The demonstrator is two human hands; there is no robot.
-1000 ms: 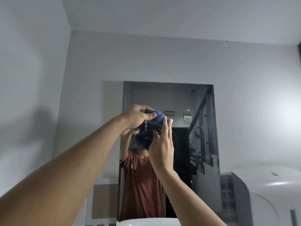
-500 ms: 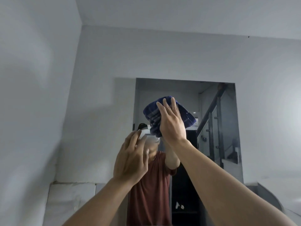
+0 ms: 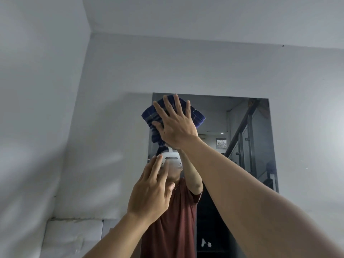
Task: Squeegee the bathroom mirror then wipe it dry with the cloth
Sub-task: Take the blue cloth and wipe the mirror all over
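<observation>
right hand [image 3: 175, 125] pushed cloth [image 3: 152, 116] up to mirror [image 3: 242, 112] top-left corner.

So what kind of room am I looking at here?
Probably a small bathroom: a frameless mirror on a plain grey wall, the right hand pressing a blue cloth to it.

Right hand [image 3: 176, 125] raised, flat; left hand [image 3: 150, 192] open.

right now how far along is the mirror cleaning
No squeegee is in view, so that step looks finished, though the pictures cannot confirm it. In hand: the right hand presses the blue cloth flat against the mirror at its top left corner, while the left hand hovers empty below. Left: drying the rest of the glass.
</observation>
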